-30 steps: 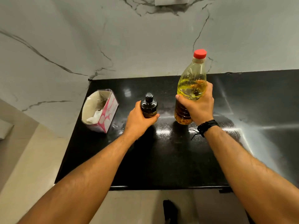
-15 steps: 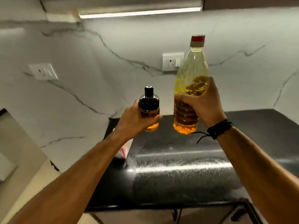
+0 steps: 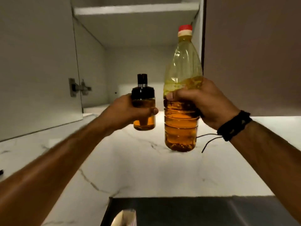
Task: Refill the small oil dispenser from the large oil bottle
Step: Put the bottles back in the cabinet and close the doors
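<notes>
Before an open cupboard [image 3: 135, 46], amber-filled dispenser [image 3: 143, 110], red-capped bottle [image 3: 182, 98] upright.

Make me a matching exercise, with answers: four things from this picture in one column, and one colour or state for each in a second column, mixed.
1. large oil bottle
2. small oil dispenser
3. wristband
4. cabinet door

a. swung open
b. red cap
c. on the right wrist
d. black top, in the left hand

Pairs: 1-b, 2-d, 3-c, 4-a
</notes>
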